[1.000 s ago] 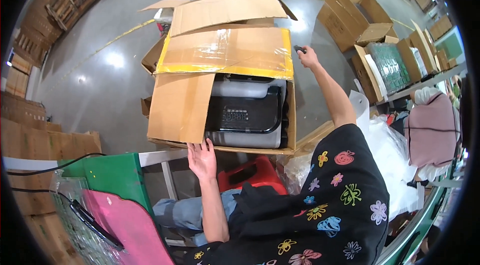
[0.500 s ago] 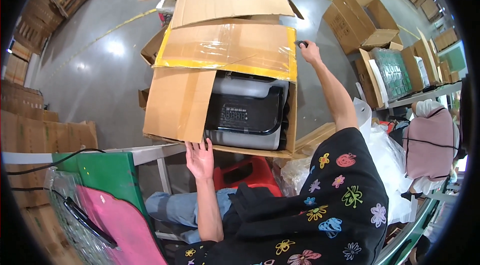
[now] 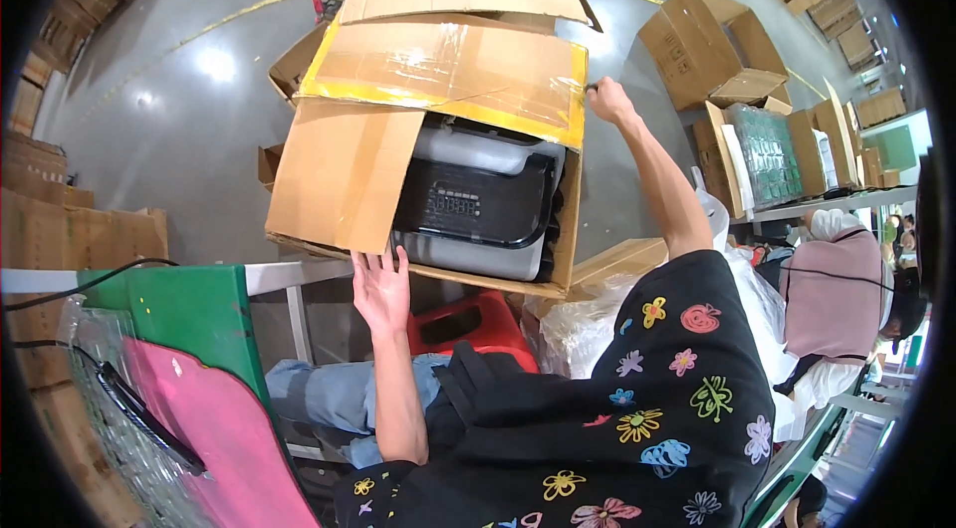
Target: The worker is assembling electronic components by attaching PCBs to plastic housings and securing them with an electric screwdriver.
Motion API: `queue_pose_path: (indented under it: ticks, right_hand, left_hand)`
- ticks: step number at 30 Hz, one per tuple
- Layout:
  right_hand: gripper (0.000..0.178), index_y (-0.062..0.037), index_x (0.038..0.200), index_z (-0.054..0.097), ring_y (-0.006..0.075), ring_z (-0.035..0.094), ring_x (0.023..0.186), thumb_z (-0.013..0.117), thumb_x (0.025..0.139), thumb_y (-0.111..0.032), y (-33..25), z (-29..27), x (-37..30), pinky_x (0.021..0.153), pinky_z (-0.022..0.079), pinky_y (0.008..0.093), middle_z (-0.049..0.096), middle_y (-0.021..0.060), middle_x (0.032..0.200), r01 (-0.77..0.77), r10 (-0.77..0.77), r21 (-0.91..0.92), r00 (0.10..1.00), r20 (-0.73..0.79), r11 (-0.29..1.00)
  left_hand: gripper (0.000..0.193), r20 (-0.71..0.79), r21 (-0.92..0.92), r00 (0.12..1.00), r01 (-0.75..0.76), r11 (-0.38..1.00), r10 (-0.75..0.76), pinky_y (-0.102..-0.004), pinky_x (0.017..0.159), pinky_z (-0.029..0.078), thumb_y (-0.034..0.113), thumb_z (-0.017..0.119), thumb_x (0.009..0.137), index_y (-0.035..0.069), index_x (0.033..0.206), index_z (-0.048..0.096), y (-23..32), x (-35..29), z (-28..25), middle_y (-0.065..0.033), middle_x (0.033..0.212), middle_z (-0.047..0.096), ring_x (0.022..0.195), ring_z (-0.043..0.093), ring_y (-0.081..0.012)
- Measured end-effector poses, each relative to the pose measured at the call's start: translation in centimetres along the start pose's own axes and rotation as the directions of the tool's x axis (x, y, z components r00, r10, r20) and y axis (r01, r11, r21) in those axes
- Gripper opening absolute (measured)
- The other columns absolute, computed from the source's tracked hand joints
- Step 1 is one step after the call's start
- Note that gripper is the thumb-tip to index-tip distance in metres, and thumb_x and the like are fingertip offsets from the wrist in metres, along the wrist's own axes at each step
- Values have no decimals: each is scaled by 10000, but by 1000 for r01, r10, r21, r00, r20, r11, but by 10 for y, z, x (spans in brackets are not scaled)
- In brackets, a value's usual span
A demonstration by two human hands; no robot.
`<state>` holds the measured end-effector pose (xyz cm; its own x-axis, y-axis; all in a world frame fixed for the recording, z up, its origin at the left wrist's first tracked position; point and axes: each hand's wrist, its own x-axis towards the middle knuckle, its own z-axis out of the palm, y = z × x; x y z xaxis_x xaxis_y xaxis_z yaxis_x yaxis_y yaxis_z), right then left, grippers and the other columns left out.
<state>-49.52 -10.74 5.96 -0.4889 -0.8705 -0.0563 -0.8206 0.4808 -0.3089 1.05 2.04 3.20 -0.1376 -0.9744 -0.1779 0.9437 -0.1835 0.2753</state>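
A large cardboard carton (image 3: 339,174) stands in front of me, edged with yellow tape, one flap folded over its left part. Through its opening shows a black and grey appliance (image 3: 473,201) of a kind I cannot make out. My left hand (image 3: 381,291) is palm up at the near edge, fingers stretched out, their tips meeting the left flap. At the carton's right side my right hand (image 3: 610,102) is closed around a small dark tool (image 3: 592,87). Its tip is at the yellow-taped edge; the rest is hidden in my fist.
A red plastic stool (image 3: 478,329) is below the carton. To the left is a green table (image 3: 199,304) with a pink sheet (image 3: 214,408). An open carton (image 3: 707,45) stands on the floor at the far right. Clear plastic wrap (image 3: 588,334) lies nearby, and a person (image 3: 832,289) is at the right.
My right hand has come closer to the carton's taped right edge with the dark tool. The left hand keeps its place at the near edge. The whole view has shifted slightly.
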Motion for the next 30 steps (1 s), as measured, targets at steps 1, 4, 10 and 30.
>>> queue_pose_path:
  ticks: [1, 4, 10, 30]
  right_hand:
    - [300, 61, 930, 680, 445, 642, 943, 550, 868, -202, 2, -1, -5, 861, 509, 486, 661, 304, 937, 16, -17, 15, 998, 61, 1000]
    - [297, 56, 948, 681, 421, 659, 887, 556, 866, -200, 1, -5, -18, 807, 518, 461, 668, 292, 905, 17, -23, 43, 989, 148, 999]
    - [286, 23, 952, 680, 159, 528, 529, 531, 889, -213, 54, 11, -47, 488, 451, 362, 540, 103, 572, 215, -249, 199, 955, 162, 956]
    - [446, -49, 1246, 479, 203, 590, 1024, 387, 1035, -431, -186, 41, -187, 874, 484, 379, 556, 89, 1177, -269, -368, 921, 856, 362, 282]
  left_hand:
    - [482, -5, -5, 1000, 4, 1000, -4, -449, 1094, 312, 263, 591, 936, 188, 1392, 454, -1, -2, 1, 10, 1420, 473, 1329, 393, -193]
    - [483, 15, -37, 1000, 1, 999, 0, -453, 1096, 309, 262, 591, 934, 194, 1392, 454, 0, -1, -2, 19, 1413, 477, 1324, 396, -193]
    - [483, 60, -58, 996, 64, 996, -61, -454, 1108, 297, 265, 594, 932, 211, 1391, 455, -10, 5, 4, 29, 1407, 478, 1307, 414, -194]
    - [643, 92, -96, 995, 52, 994, -43, -464, 1135, 292, 224, 637, 893, 187, 1459, 332, 17, -4, 20, -73, 1506, 329, 1406, 300, -299]
